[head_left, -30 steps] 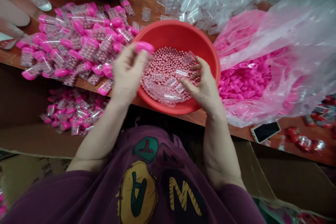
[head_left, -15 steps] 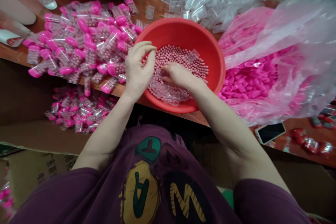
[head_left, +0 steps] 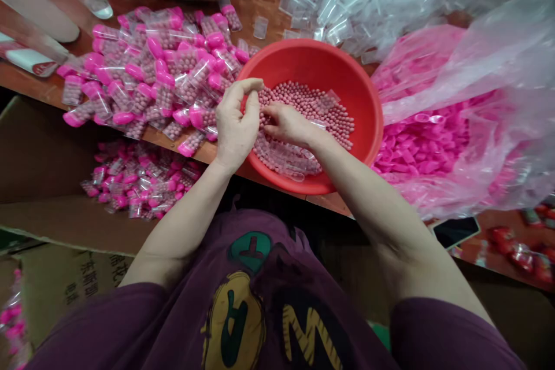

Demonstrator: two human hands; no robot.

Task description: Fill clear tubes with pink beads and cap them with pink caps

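Beads (head_left: 299, 95) lie in the red bowl (head_left: 366, 104) with clear tubes (head_left: 295, 161) among them. The left hand (head_left: 237, 121) curls at its rim, the right hand (head_left: 287, 125) over the beads; whether either grips something, I cannot tell.

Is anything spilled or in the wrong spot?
I don't see an obvious spill. One small oddity: a little clear container lies by itself on the table, beyond the red bowl, a bit apart from the big clear pile.
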